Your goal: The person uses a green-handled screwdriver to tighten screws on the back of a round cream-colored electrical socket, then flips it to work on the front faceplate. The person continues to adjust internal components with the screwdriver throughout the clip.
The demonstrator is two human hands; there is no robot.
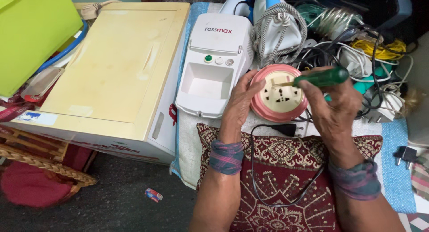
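Observation:
A round pink extension reel (278, 110) with a cream socket face stands tilted above a red patterned cushion (286, 187). My left hand (241, 100) grips its left rim. My right hand (328, 109) holds a green-handled screwdriver (322, 77), whose tip touches the socket face near its upper middle. The reel's black cord and plug (286, 129) trail down over the cushion.
A white medical device (214, 64) lies left of the reel, beside a cream box (116, 66) and a lime green bin (31, 31). A white clothes iron (279, 29) and a tangle of cables and adapters (371, 58) crowd the back right. A black adapter (405, 154) sits far right.

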